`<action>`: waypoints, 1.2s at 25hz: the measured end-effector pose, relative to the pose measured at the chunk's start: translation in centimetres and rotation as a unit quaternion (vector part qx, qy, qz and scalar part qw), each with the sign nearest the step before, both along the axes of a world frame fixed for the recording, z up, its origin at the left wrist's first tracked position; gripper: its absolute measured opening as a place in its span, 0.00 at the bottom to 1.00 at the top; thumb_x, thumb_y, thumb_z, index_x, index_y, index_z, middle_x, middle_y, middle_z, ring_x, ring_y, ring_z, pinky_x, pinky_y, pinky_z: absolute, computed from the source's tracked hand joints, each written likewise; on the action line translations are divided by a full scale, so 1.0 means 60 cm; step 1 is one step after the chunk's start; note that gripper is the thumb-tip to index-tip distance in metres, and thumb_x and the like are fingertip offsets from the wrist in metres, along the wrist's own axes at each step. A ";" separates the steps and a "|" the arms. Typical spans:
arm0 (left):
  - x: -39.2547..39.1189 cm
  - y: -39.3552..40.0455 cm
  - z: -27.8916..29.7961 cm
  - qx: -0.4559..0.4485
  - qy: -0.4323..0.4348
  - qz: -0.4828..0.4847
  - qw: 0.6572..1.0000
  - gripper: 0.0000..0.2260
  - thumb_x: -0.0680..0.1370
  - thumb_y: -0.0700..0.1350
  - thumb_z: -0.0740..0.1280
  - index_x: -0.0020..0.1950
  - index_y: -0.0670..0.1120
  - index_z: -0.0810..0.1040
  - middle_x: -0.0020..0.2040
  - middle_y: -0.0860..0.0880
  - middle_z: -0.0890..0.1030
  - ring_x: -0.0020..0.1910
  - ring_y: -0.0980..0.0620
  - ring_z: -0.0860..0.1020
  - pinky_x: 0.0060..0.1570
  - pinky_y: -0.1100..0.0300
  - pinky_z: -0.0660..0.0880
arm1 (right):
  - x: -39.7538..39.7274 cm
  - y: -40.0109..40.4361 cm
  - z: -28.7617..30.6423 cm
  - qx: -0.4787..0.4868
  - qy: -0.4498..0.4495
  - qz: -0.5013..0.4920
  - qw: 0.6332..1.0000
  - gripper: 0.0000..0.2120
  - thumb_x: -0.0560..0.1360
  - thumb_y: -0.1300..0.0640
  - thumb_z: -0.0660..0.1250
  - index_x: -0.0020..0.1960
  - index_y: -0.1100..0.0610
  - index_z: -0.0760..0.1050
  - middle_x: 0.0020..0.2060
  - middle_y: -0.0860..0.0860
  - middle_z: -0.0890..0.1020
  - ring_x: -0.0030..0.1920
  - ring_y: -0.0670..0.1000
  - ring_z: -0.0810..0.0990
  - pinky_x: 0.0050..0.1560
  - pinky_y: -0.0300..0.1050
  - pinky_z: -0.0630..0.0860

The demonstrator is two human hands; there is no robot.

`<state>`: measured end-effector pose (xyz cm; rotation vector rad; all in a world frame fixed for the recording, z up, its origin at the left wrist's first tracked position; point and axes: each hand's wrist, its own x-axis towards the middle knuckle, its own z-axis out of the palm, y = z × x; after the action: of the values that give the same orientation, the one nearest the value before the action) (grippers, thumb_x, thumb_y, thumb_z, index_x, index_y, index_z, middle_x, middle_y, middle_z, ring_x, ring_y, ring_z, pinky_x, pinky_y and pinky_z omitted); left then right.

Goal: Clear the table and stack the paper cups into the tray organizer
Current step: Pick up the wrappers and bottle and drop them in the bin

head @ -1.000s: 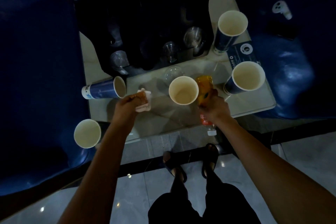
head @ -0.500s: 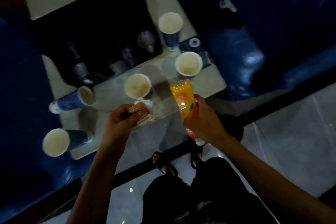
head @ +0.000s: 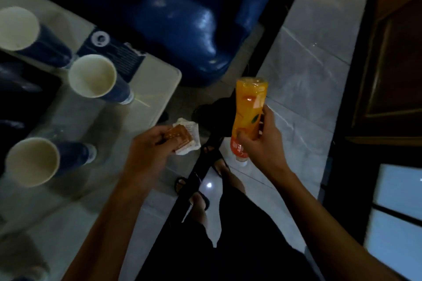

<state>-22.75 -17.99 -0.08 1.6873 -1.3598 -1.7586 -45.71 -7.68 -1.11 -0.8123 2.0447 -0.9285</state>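
My left hand (head: 146,150) is shut on a brown snack in a white wrapper (head: 182,138), held past the table's corner over the floor. My right hand (head: 262,143) is shut on an orange juice bottle (head: 249,112), held upside down with its cap at the bottom. Three blue paper cups with pale insides stand on the table at the left: one at the far left (head: 16,27), one in the middle (head: 92,75), one nearer me (head: 32,161). The black tray organizer (head: 13,89) shows only as a dark edge at the left.
The pale table (head: 155,84) has a blue card (head: 114,52) near its corner. A blue armchair (head: 182,29) stands behind the table. Tiled floor (head: 303,80) spreads to the right, bounded by a dark wooden cabinet (head: 388,64). My sandalled feet (head: 201,198) stand below.
Both hands have lifted the snack and the bottle off the table and carried them to the right. The view has swung right, so the tray and left cups have slid out of frame.
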 end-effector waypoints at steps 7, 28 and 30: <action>-0.106 0.001 -0.154 0.044 -0.013 -0.078 0.996 0.12 0.74 0.40 0.72 0.38 0.58 0.84 0.37 0.56 0.86 0.38 0.58 0.85 0.37 0.63 0.81 | -0.031 0.106 -0.147 0.054 -0.037 -0.141 0.988 0.33 0.74 0.55 0.72 0.71 0.36 0.60 0.60 0.42 0.77 0.58 0.42 0.77 0.53 0.38 0.74; -0.381 -0.067 -0.845 0.062 -0.222 -0.107 0.967 0.07 0.76 0.45 0.72 0.47 0.43 0.86 0.41 0.44 0.84 0.46 0.43 0.84 0.39 0.60 0.73 | -0.199 -0.079 -0.813 0.345 -0.043 -0.027 0.937 0.30 0.74 0.43 0.70 0.69 0.57 0.67 0.57 0.59 0.80 0.56 0.61 0.80 0.55 0.55 0.79; -0.388 -0.071 -0.863 0.063 -0.217 -0.131 0.965 0.13 0.74 0.45 0.73 0.57 0.42 0.83 0.52 0.42 0.85 0.55 0.42 0.82 0.48 0.57 0.76 | -0.200 -0.100 -0.834 0.355 -0.042 -0.036 0.933 0.30 0.74 0.43 0.70 0.69 0.57 0.67 0.58 0.59 0.80 0.57 0.61 0.80 0.55 0.54 0.79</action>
<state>-46.03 -22.27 -51.85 2.1420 -1.7564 -1.7019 -57.69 -13.70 -51.14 -0.2946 2.1189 -0.1991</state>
